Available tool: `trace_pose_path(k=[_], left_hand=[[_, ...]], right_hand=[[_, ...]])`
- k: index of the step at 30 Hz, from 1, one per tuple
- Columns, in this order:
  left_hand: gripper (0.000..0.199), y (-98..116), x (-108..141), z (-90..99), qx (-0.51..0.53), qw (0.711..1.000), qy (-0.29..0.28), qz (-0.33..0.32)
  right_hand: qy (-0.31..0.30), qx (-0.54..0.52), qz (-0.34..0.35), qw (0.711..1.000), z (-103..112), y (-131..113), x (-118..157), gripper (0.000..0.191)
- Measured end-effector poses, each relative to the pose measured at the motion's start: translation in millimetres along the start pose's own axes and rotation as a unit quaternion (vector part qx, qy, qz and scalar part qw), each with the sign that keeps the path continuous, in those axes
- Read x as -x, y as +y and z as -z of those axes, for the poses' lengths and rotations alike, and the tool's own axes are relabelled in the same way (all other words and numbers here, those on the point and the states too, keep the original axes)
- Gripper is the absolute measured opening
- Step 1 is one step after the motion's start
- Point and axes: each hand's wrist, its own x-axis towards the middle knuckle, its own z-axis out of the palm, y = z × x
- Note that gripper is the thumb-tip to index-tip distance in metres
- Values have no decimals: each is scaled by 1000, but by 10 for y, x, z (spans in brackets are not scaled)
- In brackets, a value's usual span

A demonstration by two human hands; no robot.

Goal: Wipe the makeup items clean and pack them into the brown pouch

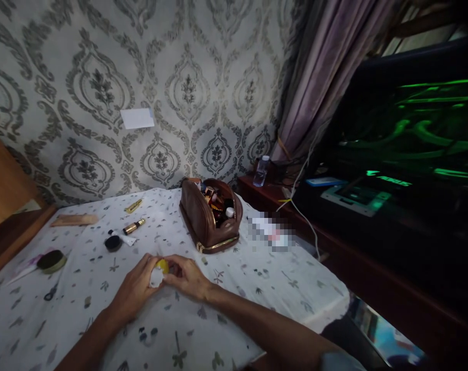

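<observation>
Both hands meet over the patterned cloth, in front of an open brown bag (203, 221) full of small items. Between them is a small yellow and white item (159, 273). My left hand (138, 284) has its fingers closed round the left side of it. My right hand (187, 277) presses its bent fingers to the right side. What the item is cannot be made out. Left of the bag lie a gold and black tube (134, 226), a round black container (113, 243), a white tube (126, 238) and a gold item (134, 206).
A dark round item (51, 262) and a flat brown piece (74, 220) lie at the left of the cloth (172, 337). A clear bottle (261, 171) stands behind the bag on a dark red surface. A white cable (307, 219) hangs at the right.
</observation>
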Motion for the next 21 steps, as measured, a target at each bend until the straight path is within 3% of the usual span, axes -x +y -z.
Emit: trace_pose_path(k=[11, 16, 21], left_hand=[[31, -17, -105, -39, 19, 996, 91, 4], [23, -123, -182, -78, 43, 994, 97, 20], [25, -238, -246, -57, 115, 985, 96, 83]], right_hand=[[-4, -100, -3, 995, -67, 85, -43, 53], [13, -9, -3, 1000, -121, 40, -33, 35], [29, 50, 40, 998, -146, 50, -27, 41]])
